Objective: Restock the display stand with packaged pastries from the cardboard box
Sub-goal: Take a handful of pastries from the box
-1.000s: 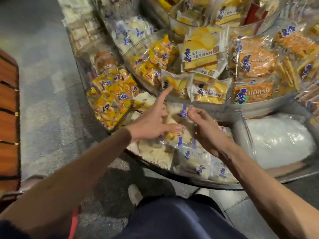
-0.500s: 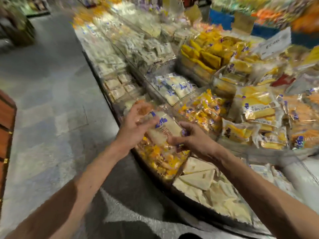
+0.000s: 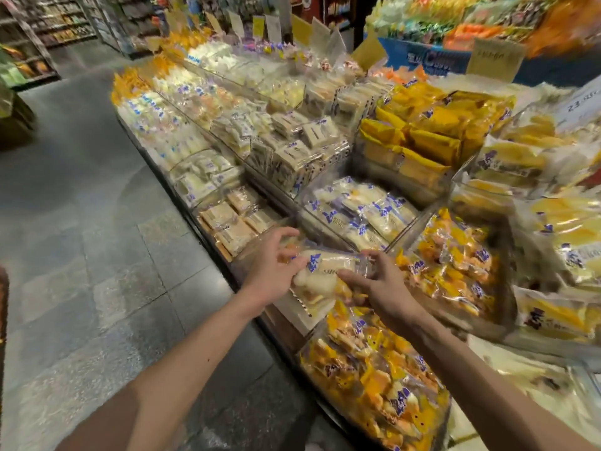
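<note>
We're holding a white pastry pack [image 3: 320, 275] over the front edge of the display stand [image 3: 283, 330], left hand [image 3: 270, 275] gripping one end, right hand [image 3: 380, 288] pinching the other. Looks like we're mid-placing it, probably needing to slot it into the matching bin [image 3: 418, 221] just behind.

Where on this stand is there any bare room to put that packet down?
Just under the white pastry packet held by the left hand and right hand: a pale bare patch, between the tan square pastries and the yellow-orange bags. Other bins look heaped full.
</note>
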